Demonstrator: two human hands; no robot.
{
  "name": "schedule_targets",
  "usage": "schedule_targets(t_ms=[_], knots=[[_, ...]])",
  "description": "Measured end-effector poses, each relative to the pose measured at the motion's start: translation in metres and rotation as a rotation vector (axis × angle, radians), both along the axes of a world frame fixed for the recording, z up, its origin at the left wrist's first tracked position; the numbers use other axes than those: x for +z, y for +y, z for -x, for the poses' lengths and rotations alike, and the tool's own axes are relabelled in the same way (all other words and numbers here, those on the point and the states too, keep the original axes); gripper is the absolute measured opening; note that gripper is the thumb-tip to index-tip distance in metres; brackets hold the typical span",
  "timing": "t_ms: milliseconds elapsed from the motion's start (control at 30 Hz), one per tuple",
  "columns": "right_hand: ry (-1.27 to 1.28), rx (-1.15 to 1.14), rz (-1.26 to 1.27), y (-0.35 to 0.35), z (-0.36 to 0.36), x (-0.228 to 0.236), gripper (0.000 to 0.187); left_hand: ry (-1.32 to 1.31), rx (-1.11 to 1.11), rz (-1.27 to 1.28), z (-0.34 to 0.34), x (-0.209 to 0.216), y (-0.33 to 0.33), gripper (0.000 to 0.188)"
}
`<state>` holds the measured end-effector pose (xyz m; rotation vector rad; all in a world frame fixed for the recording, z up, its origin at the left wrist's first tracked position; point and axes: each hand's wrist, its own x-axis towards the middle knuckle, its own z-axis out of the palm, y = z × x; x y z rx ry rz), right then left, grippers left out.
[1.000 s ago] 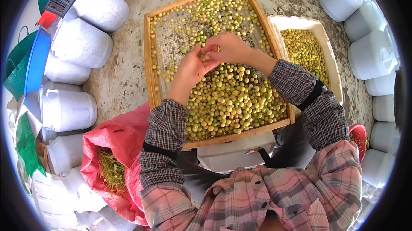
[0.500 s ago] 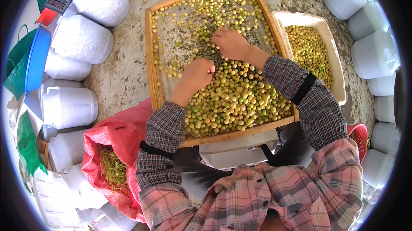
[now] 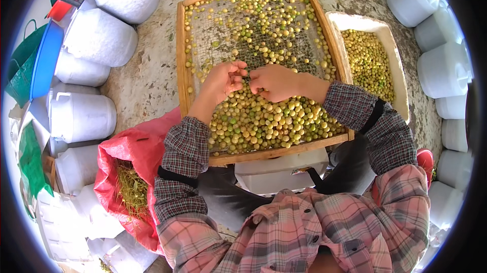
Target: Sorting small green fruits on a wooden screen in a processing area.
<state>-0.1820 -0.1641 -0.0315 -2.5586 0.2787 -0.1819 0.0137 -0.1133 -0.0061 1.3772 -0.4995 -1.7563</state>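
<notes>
A wooden-framed mesh sieve (image 3: 183, 60) lies before me. Small round yellow-green fruits (image 3: 276, 126) are heaped thickly over its near half and scattered more thinly across the far half. Over the sieve's middle, my left hand (image 3: 225, 81) is half curled, its fingers apart and pointing toward the right hand. My right hand (image 3: 276, 82) is closed, back upward, its fingertips bent down close to the left fingers. Whatever the right fingers may hold is hidden. The two hands almost meet above the far edge of the heap.
Right of the sieve stands a white foam box (image 3: 401, 70) of similar fruits. A red sack (image 3: 119, 154) with dry stems stands at left. White buckets (image 3: 83, 116) line both sides, with a blue basin (image 3: 46, 60) at far left. A white container (image 3: 281, 171) shows beneath the sieve.
My right hand has drawn back toward me from the sparse far area to beside the left hand. My left hand has loosened from a fist and shifted slightly left.
</notes>
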Motion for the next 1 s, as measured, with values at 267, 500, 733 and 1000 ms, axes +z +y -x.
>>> schedule_targets(t_ms=[267,500,733,1000], knots=[[0.063,-0.273,-0.007,-0.019,0.016,0.017,0.004,0.048,-0.020,0.036,-0.012,-0.011,0.014,0.020],[-0.178,-0.444,-0.272,-0.022,0.014,0.031,0.007,-0.445,-0.278,0.150,0.038,0.016,0.010,0.021],[-0.344,-0.390,-0.285,0.009,0.011,0.041,0.002,0.058,-0.087,-0.008,0.029,0.009,0.018,0.025],[-0.039,-0.170,-0.243,0.046,0.039,0.022,0.004,-0.650,-0.545,0.383,0.023,0.000,0.059,0.018]])
